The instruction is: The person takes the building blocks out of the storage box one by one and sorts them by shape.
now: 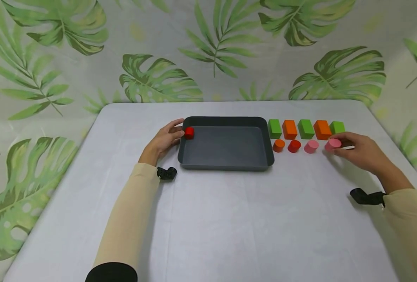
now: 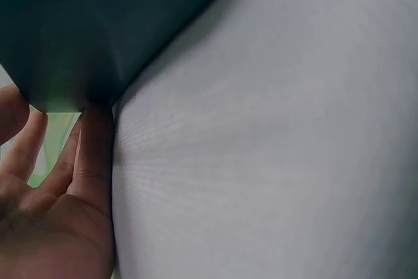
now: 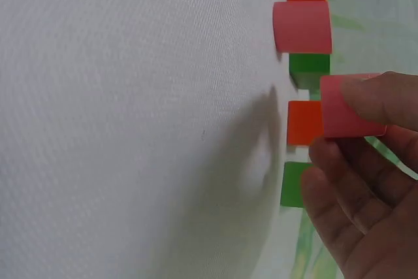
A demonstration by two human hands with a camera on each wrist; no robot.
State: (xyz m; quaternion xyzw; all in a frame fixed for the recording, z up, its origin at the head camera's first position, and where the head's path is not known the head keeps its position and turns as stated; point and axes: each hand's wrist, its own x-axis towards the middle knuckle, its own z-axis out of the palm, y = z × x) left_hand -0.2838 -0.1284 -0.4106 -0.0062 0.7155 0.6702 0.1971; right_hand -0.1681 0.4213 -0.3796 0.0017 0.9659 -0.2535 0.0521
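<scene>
My right hand [image 1: 361,150] pinches a pink cylinder [image 3: 346,106] between thumb and fingers, just above the table at the right end of the front row. Beside it in that row stand a second pink cylinder [image 1: 311,146], a red cylinder [image 1: 294,146] and an orange cylinder [image 1: 279,145]. At the left end of a dark grey baking tray [image 1: 226,150], my left hand [image 1: 162,141] rests its fingertips against the outer wall, fingers fairly straight. Inside the tray, close by the thumb, is a red block [image 1: 189,133]; its exact shape is hard to tell.
Behind the cylinders runs a row of green blocks [image 1: 305,129] and orange blocks [image 1: 290,129], just right of the tray. A white cloth covers the table [image 1: 226,219]. Leaf-patterned fabric [image 1: 215,47] hangs behind the table's far edge.
</scene>
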